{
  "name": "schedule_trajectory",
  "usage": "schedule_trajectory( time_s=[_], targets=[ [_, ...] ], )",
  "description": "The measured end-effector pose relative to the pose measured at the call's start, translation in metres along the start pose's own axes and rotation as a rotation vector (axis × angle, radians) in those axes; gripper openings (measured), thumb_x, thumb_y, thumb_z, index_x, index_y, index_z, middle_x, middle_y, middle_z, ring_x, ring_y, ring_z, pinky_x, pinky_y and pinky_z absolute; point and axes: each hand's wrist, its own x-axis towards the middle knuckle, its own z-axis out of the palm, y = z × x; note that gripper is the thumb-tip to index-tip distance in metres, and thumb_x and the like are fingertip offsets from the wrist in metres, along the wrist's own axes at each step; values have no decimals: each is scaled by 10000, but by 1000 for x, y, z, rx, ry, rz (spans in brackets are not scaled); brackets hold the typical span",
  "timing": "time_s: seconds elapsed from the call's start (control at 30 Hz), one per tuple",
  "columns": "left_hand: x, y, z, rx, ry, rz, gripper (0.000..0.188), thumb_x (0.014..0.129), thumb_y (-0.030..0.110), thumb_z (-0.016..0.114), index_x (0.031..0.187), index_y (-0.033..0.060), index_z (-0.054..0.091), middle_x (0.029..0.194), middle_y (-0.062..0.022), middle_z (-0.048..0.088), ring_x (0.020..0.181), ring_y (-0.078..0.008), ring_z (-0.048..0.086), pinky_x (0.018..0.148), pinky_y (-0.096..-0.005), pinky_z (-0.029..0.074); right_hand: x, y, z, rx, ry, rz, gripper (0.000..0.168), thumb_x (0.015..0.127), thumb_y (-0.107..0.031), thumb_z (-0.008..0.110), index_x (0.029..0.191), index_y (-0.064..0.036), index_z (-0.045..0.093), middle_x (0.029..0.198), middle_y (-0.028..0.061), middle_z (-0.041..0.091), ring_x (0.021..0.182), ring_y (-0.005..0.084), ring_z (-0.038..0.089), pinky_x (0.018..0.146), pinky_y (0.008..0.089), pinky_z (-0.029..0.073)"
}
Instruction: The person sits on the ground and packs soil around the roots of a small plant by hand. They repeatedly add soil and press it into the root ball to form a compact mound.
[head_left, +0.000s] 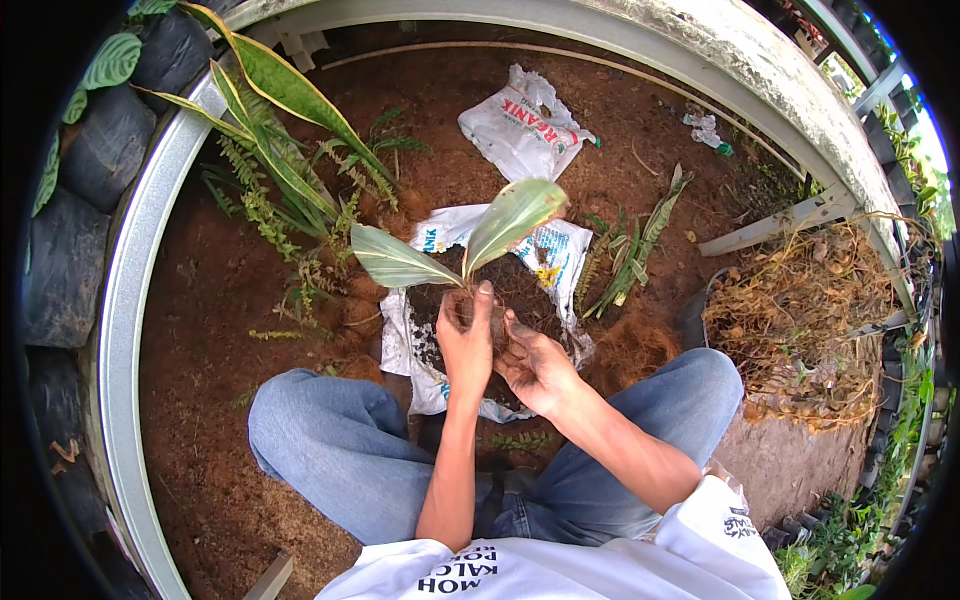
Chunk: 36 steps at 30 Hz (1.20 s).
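Note:
Two broad striped leaves rise from a small plant (504, 229) whose stem base sits in my left hand (466, 337), thumb pressed against it. Beside it, my right hand (534, 364) has its fingertips bunched at dark, fibrous matter around the plant's roots (501, 326). How firmly the right fingers grip is hard to make out. Beneath both hands lies an opened white plastic sack (396, 330) with printing on it, holding dark soil (439, 300) and fine root fibres. My hands cover part of the soil.
Variegated snake plant leaves (292, 90) and fern fronds (259, 199) lie to the left. Cut leaves (637, 259) and brown coir fibre (634, 341) are at the right. Beyond are a white plastic bag (517, 124) and crumpled plastic (705, 131). Dried plants (810, 300) fill a container; metal rails (124, 337) surround me.

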Motion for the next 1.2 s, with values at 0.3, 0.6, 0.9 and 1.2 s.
schedule_trajectory(
  time_s=[0.3,0.6,0.9,1.2],
  targets=[
    [-3,14,-5,-296,-71,-85,178,914,165,631,848,6,588,770,-92,637,776,-211,664,731,-324,526,-24,0,28,-88,-37,-99,427,857,-96,720,1241,14,568,1184,77,619,1049,192,614,922,375,516],
    [-3,9,1,-150,-41,-38,216,923,179,630,1010,-15,595,840,-99,634,768,-176,628,733,-305,514,-23,3,27,-73,16,-139,403,872,-81,701,1237,34,578,1182,87,628,1033,170,619,881,321,526],
    [-1,8,-4,-214,-134,-109,269,963,239,592,978,-29,602,820,-72,643,762,-144,630,677,-267,493,-14,-4,14,28,56,-20,229,874,-120,678,1092,-53,647,1002,38,636,836,152,614,754,300,516],
    [0,7,-10,-501,-273,-149,644,998,561,283,991,-9,582,1053,-190,653,1023,-266,616,950,-390,456,-14,-17,10,-14,-95,-9,290,874,-106,686,1134,-17,596,1081,85,630,1003,225,621,884,412,515]
  ],
)
